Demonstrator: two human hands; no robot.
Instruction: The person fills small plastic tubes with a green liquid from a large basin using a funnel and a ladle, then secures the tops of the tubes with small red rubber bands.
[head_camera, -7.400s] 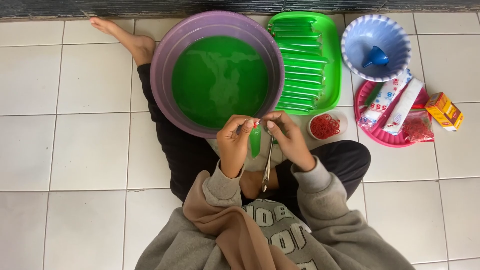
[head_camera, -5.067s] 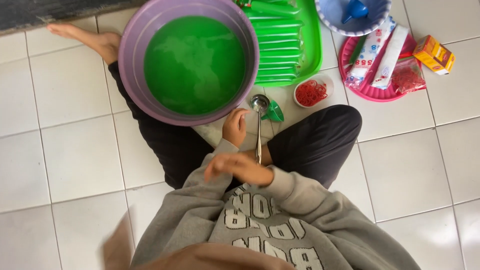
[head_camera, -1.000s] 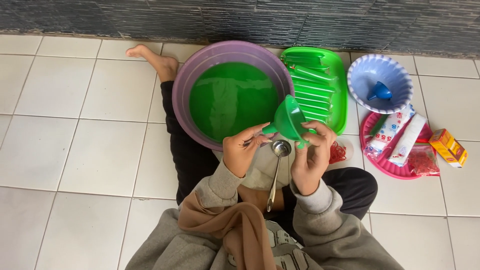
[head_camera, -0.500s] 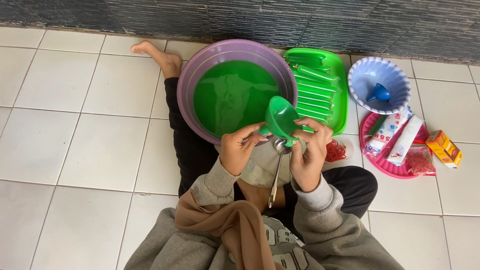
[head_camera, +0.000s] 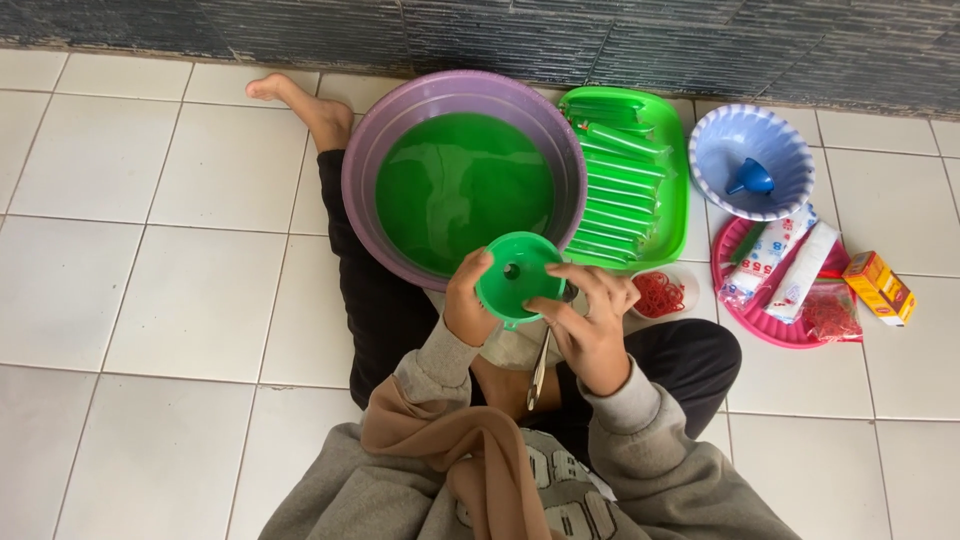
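both hands hold a green funnel (head_camera: 517, 276) just at the near rim of the purple basin (head_camera: 372, 150).

the left hand (head_camera: 467, 305) is clenched on the funnel's left edge, thumb over the rim; the right hand (head_camera: 588, 322) grasps its right side with fingers curled, so the funnel sits between the two grips, mouth facing up. a metal ladle handle (head_camera: 540, 368) hangs down below the funnel, beside the right hand; which hand bears it cannot be told. the basin is filled with green liquid (head_camera: 462, 195). right of the basin lies a green tray (head_camera: 678, 190) of filled green tubes (head_camera: 612, 190). just right of the right hand sits a small dish of red rubber bands (head_camera: 659, 293). further right of the basin stand a blue bowl (head_camera: 722, 155) and a pink plate (head_camera: 745, 318).
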